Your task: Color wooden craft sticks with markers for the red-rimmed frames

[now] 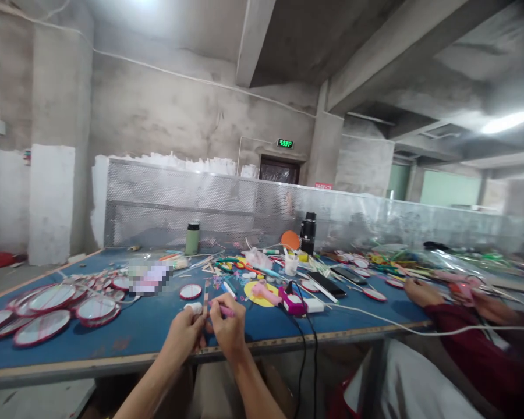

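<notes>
My left hand point(184, 330) is closed near the front edge of the table, with a small white cylinder point(194, 308) at its fingers. Just to its right, my right hand point(231, 327) grips a slim pink pen-like stick point(227, 312). A thin light-brown strip point(206, 295) stands between the two hands; which fingers touch its lower end I cannot tell. Beyond my left hand lies a round, red-rimmed disc point(191, 291). A pink tool with a magenta body point(293, 301) rests to the right, partly over a yellow disc point(250, 289).
Red-rimmed discs point(42, 327) pile up at the left of the blue table point(157, 331). A green bottle point(193, 239) and black flask point(308, 233) stand at the back. Dark cords point(304, 355) hang over the front edge. A co-worker's hand point(423, 293) is at the right.
</notes>
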Action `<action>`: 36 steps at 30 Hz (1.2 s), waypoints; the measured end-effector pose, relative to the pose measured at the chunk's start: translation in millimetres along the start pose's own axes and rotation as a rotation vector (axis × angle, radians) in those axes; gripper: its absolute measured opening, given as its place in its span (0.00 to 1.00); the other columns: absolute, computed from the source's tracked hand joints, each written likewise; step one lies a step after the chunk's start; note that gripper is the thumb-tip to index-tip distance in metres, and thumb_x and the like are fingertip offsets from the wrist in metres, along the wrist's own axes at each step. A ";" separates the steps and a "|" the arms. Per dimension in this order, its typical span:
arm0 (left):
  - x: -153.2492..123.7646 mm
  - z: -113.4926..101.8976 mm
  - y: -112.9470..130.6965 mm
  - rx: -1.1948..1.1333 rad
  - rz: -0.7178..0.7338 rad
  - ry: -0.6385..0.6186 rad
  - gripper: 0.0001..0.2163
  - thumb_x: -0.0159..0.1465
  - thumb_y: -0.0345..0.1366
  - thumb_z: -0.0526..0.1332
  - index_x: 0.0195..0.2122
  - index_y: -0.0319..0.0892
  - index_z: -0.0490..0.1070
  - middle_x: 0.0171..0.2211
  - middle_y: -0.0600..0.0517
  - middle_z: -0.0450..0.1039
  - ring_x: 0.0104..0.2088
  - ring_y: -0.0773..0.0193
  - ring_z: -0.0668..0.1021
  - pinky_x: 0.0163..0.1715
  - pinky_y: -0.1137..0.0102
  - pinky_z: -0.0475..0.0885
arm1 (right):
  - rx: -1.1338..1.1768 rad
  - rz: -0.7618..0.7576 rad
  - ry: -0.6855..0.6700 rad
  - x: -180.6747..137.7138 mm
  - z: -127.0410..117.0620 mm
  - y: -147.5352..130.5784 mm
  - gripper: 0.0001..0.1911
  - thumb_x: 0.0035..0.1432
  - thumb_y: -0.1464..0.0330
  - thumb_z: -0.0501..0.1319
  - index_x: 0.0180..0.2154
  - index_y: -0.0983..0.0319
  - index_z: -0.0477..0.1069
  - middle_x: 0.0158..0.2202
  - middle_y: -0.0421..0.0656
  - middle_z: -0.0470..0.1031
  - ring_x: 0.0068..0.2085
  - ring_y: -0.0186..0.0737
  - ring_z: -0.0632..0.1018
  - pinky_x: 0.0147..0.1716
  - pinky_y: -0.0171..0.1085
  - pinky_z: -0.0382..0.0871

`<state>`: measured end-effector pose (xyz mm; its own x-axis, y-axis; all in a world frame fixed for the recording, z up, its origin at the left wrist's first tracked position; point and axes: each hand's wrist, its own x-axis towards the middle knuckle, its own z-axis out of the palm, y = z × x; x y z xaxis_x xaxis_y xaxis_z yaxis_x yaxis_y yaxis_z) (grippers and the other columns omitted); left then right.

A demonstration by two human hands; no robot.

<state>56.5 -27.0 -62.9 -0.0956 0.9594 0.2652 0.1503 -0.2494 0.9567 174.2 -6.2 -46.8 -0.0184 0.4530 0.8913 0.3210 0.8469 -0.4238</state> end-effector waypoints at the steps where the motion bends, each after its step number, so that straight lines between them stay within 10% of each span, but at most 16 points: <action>1: 0.6 0.1 -1.8 0.004 -0.004 0.001 0.22 0.52 0.60 0.59 0.21 0.44 0.61 0.09 0.55 0.66 0.08 0.68 0.66 0.10 0.75 0.60 | -0.002 0.006 0.006 -0.2 0.0 -0.3 0.11 0.60 0.69 0.54 0.26 0.60 0.69 0.22 0.39 0.74 0.23 0.35 0.74 0.24 0.31 0.66; 36: 0.7 0.2 10.0 -0.025 0.026 -0.011 0.13 0.59 0.47 0.57 0.25 0.43 0.63 0.12 0.58 0.67 0.09 0.70 0.65 0.10 0.76 0.60 | 0.037 -0.001 -0.039 5.2 -0.4 5.4 0.11 0.61 0.69 0.55 0.26 0.61 0.69 0.21 0.39 0.73 0.23 0.35 0.74 0.25 0.32 0.67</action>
<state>58.1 -28.8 -53.1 -0.0812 0.9540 0.2885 0.1277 -0.2771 0.9523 176.2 0.6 -44.4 -0.0564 0.4620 0.8851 0.2859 0.8568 -0.4291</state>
